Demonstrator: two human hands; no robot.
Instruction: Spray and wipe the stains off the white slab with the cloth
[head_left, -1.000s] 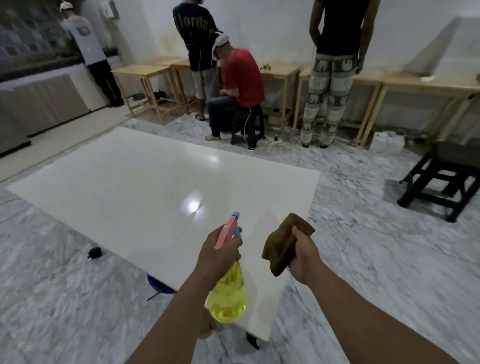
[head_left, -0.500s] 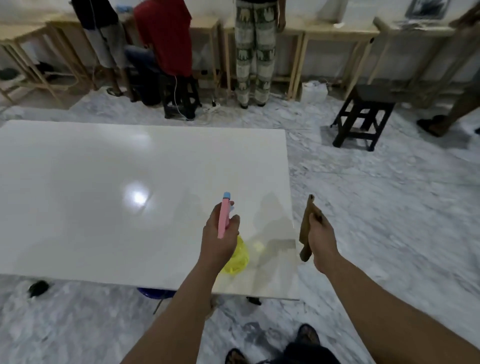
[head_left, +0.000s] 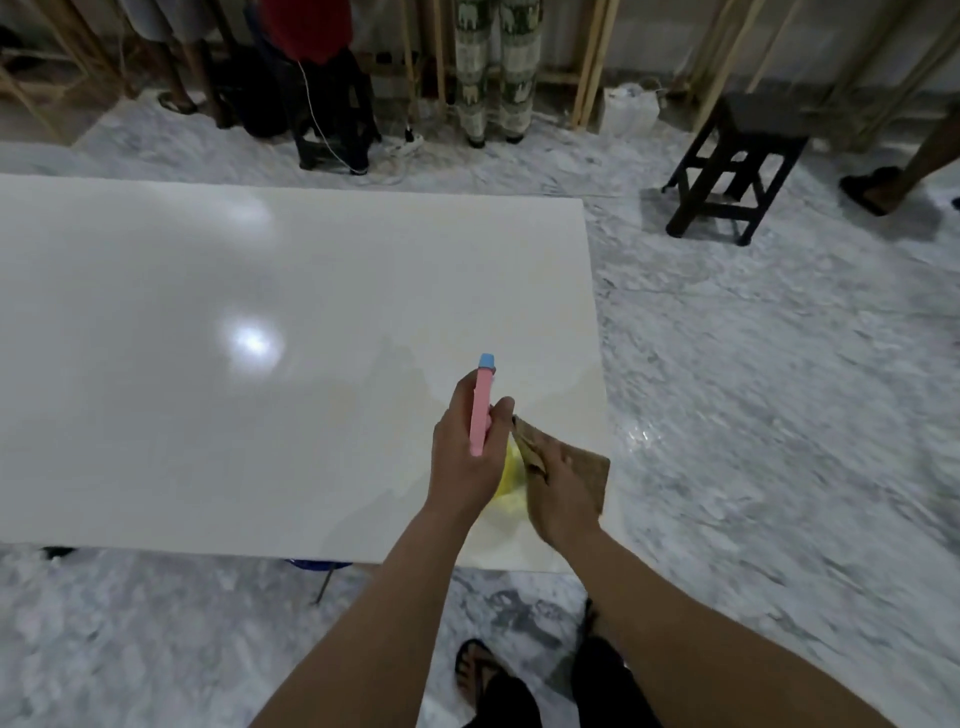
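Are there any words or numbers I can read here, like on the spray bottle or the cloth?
None can be read.
Spray bottle, in the left hand: no label shows.
Cloth, in the right hand: plain brown, no writing.
White slab: blank, only a glare spot.
Patterned trousers: elephant pictures, no words.

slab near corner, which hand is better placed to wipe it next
Right, probably. The right hand already grips the cloth low over the slab's near right corner. The left hand is wrapped round the spray bottle, nozzle pointing away across the slab, so it suits spraying.
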